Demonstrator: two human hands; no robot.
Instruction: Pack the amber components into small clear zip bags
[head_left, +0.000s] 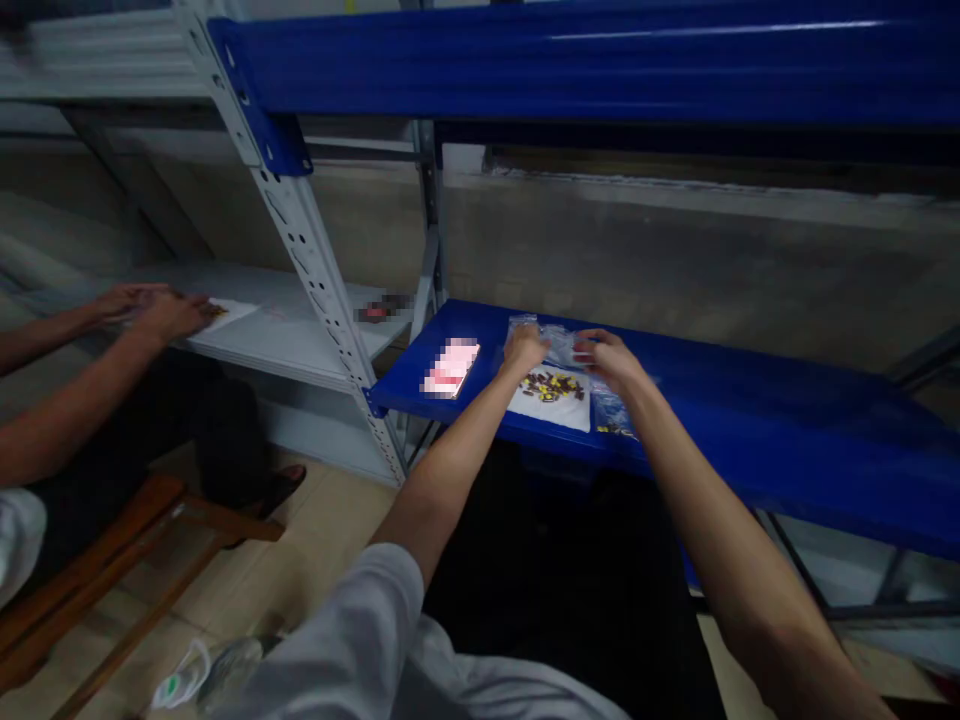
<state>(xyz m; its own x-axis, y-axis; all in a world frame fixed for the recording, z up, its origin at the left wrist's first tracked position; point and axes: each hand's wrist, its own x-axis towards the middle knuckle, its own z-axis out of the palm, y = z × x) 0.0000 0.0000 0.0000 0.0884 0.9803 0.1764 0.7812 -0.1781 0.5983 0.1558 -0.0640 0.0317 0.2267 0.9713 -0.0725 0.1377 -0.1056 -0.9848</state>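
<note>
On the blue shelf, my left hand (527,348) rests with bent fingers at the left end of some clear plastic bags (559,345). My right hand (609,358) is at the other end, its fingers closed around the edge of the plastic. Its exact fingertip contact is blurred. Just below both hands lies a white sheet (555,412), with many small dark-brown and yellow pieces (553,386) heaped on it. Partly under my right forearm is another clear bag (613,412) that holds a few such pieces.
A phone (451,368), blurred out, lies left of the sheet. A grey upright post (315,255) and a blue beam (570,65) frame the shelf. To the left, another person's hands (161,308) work over a grey shelf (292,335). A wooden stool (161,495) stands below.
</note>
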